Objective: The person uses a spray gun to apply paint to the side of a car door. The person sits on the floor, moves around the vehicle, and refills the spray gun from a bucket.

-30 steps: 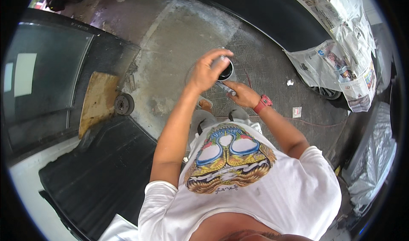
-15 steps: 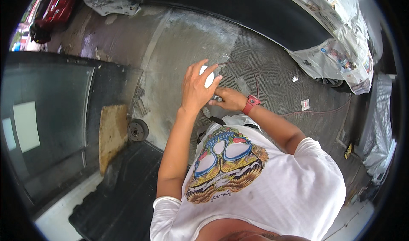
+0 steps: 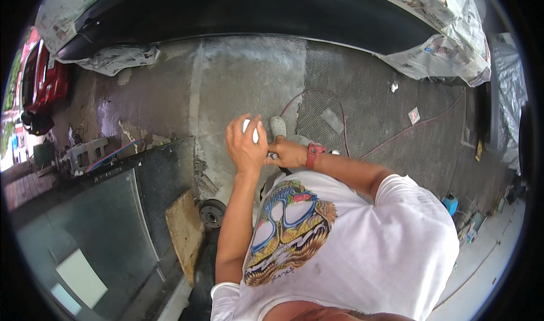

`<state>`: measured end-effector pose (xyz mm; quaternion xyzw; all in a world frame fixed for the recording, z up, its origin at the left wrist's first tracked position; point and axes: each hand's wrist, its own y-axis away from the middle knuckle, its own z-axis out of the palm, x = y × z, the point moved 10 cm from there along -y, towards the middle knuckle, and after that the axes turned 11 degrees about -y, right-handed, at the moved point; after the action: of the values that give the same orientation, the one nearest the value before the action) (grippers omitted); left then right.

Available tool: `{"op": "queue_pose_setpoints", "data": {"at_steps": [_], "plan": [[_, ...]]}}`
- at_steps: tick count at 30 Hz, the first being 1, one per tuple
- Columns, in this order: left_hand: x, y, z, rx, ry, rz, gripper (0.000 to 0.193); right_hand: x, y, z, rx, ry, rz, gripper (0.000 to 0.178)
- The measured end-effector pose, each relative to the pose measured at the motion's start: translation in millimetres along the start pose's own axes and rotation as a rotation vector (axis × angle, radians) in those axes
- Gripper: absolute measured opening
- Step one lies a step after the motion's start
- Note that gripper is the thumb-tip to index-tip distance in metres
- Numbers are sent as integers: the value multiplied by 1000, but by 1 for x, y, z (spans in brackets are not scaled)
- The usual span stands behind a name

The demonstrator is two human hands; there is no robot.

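My left hand (image 3: 243,153) is curled around a white rounded cup (image 3: 253,131), its fingers over the top and far side. Just right of it, my right hand (image 3: 290,152) is closed, with a red watch (image 3: 315,154) on the wrist. A silvery metal part (image 3: 273,156) shows between the right fingers. Cup and metal part together look like a paint spray gun, though most of its body is hidden by the hands. Both hands are close together in front of my torso, above the floor. A grey clog (image 3: 277,126) is visible just beyond them.
A glossy black car side (image 3: 255,15) spans the far edge, masked with newspaper (image 3: 442,51). A thin red hose (image 3: 343,117) loops over the floor to the right. At left stand a dark glazed panel (image 3: 96,219), a stained board (image 3: 184,230) and a round metal drum (image 3: 212,213).
The view has shifted, bringing more of the black car side and the floor into sight. My left fingers, more spread before, now wrap closer round the white cup. The right hand keeps its grip.
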<state>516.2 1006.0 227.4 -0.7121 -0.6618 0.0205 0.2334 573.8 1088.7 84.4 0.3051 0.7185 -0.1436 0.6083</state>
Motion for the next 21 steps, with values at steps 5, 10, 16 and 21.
{"op": "queue_pose_setpoints", "data": {"at_steps": [5,10,16,21], "plan": [[-38,-51,26,-48,30,-60,19,-4,-55,-42,114,-4,-11,73],[-56,-90,64,-305,217,128,43,14,-81,-69,227,-71,94,72],[-113,-82,132,-568,433,57,81,65,-63,-102,603,67,302,67],[-243,122,227,-1422,152,293,56,110,-20,-124,943,107,502,60]]}}
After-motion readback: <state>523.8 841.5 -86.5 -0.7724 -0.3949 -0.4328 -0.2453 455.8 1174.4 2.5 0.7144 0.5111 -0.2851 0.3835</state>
